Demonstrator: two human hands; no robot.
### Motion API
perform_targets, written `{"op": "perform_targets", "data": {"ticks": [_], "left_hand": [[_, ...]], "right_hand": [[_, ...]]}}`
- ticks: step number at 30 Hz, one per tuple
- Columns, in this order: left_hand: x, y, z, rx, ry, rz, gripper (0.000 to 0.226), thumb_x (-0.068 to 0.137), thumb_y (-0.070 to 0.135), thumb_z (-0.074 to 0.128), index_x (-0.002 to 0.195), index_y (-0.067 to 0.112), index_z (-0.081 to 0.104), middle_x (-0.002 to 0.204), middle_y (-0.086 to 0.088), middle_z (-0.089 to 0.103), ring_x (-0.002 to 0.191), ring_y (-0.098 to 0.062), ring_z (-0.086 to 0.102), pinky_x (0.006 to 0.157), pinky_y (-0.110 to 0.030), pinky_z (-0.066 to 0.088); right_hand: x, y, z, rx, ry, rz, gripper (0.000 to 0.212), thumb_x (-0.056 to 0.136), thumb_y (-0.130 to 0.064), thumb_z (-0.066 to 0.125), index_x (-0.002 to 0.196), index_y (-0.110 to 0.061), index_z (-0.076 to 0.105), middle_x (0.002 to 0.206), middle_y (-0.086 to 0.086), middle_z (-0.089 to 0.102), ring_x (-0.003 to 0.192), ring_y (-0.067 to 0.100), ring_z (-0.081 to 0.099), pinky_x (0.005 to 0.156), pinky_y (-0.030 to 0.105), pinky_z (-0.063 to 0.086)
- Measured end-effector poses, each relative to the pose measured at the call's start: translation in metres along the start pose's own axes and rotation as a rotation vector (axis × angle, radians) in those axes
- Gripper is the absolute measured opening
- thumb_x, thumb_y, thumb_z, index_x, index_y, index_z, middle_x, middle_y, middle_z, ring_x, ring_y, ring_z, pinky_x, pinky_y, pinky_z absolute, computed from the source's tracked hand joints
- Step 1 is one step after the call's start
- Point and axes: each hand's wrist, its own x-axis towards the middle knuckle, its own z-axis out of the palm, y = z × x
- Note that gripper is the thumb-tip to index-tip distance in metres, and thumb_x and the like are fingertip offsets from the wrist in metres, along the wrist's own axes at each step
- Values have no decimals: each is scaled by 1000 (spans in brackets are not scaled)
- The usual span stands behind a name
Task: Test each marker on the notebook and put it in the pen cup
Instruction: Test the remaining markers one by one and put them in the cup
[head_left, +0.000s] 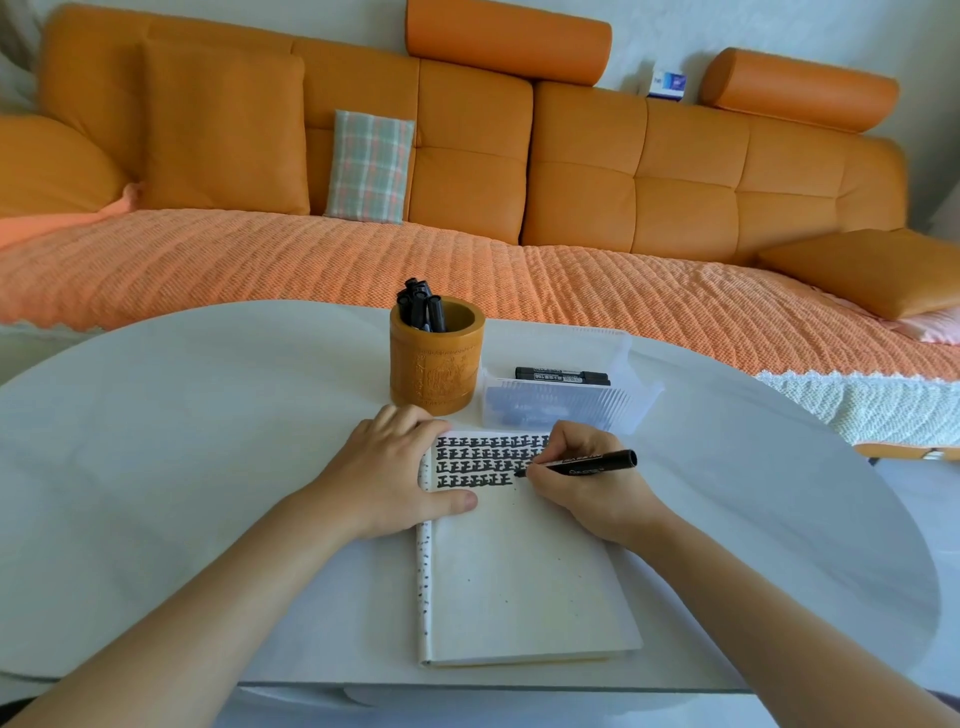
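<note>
An open white notebook (524, 587) lies on the table in front of me, its top part filled with rows of black marks. My left hand (387, 478) rests flat on the notebook's upper left corner, fingers spread. My right hand (587, 483) grips a black marker (587, 463), its tip touching the page at the end of the fourth row. Behind the notebook stands a brown carved pen cup (437, 364) holding several black markers (422, 306). To its right a clear plastic box (561, 402) holds more black markers (563, 375).
The round white table (182, 441) has its front edge just below the notebook. An orange sofa (571, 171) with a woven orange throw and a plaid cushion (370, 166) runs along the far side of the table.
</note>
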Motion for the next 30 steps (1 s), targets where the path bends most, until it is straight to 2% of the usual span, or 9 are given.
{"op": "perform_targets", "data": {"ticks": [7,10,14,20,24,30], "left_hand": [[-1,-1,0,-5,-5,-2,99,63,89,33,144,33,31,133,17,34,124,-6,26,103,-32,28],[-1,0,-1,-16,-3,-3,99,62,89,33,144,32,31,133,17,34,124,-6,25,103,-31,28],[-2,1,-2,-14,-4,-5,98,64,88,35,144,32,31,134,17,34,125,-6,25,103,-31,28],[-2,1,-1,-14,-7,-3,97,65,88,36,144,32,31,134,17,34,125,-6,26,103,-31,28],[-2,1,-2,-10,-12,-3,93,69,86,40,144,33,30,135,17,33,125,-6,25,104,-31,28],[-2,1,-1,-19,-8,-7,99,63,88,35,144,31,32,134,17,34,125,-6,25,104,-31,27]], "right_hand": [[0,3,2,21,-24,14,25,80,-5,72,65,-11,53,61,-4,55,52,13,44,47,24,35],[0,3,0,12,-28,3,26,80,-4,69,65,-13,51,57,-7,53,52,13,42,48,26,35],[-1,4,0,8,-13,-16,26,82,-3,70,66,-10,50,57,-11,52,53,13,42,49,27,35],[0,5,-1,33,-61,-46,25,77,-7,72,64,-10,51,61,-1,52,55,14,43,51,27,35],[0,6,-1,33,-47,-33,26,82,0,70,68,-2,48,58,-4,51,53,13,41,49,26,33],[0,5,-1,37,-30,-38,25,83,1,68,68,-4,49,56,-8,50,52,12,40,48,24,33]]}}
